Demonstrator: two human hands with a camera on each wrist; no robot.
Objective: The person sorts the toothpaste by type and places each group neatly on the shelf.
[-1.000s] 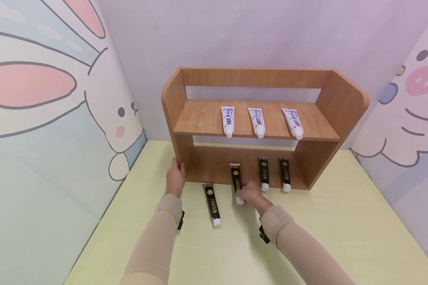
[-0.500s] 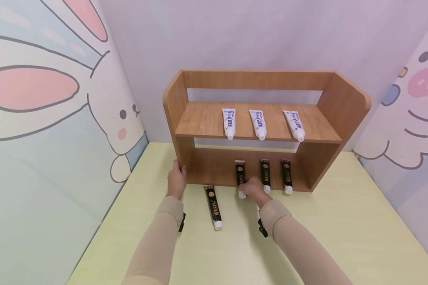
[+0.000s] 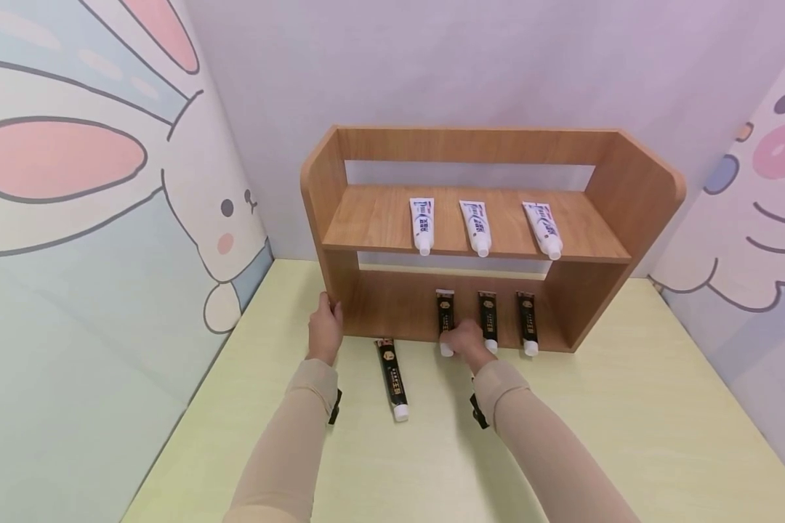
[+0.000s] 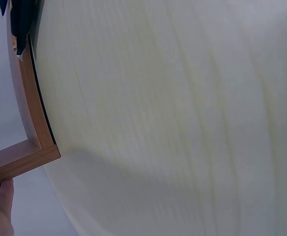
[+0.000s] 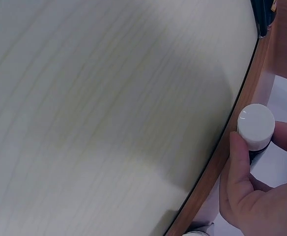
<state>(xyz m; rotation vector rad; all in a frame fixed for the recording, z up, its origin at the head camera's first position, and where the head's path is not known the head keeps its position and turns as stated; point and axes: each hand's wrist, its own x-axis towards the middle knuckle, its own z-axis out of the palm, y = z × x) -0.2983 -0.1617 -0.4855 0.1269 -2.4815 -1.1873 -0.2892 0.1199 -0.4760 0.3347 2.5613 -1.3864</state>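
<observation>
My right hand (image 3: 466, 340) pinches a black toothpaste tube (image 3: 445, 309) near its white cap (image 5: 256, 127), with thumb and fingers on either side. The tube lies on the lower shelf, its cap past the front edge. My left hand (image 3: 325, 330) grips the left side panel (image 4: 23, 164) of the wooden shelf (image 3: 392, 305). In the left wrist view only part of that hand shows, against the panel. Two more black tubes, one in the middle (image 3: 488, 316) and one at the right (image 3: 527, 319), lie on the lower shelf. Another black toothpaste tube (image 3: 392, 378) lies on the table in front.
Three white toothpaste tubes, a left one (image 3: 422, 224), a middle one (image 3: 476, 226) and a right one (image 3: 543, 226), lie on the upper shelf, caps forward. The pale yellow table (image 3: 628, 421) extends in front. Walls with cartoon animals stand at both sides.
My right hand has pushed the pinched tube deeper onto the lower shelf and slightly right, closer to the middle black tube. The left hand stays on the side panel.
</observation>
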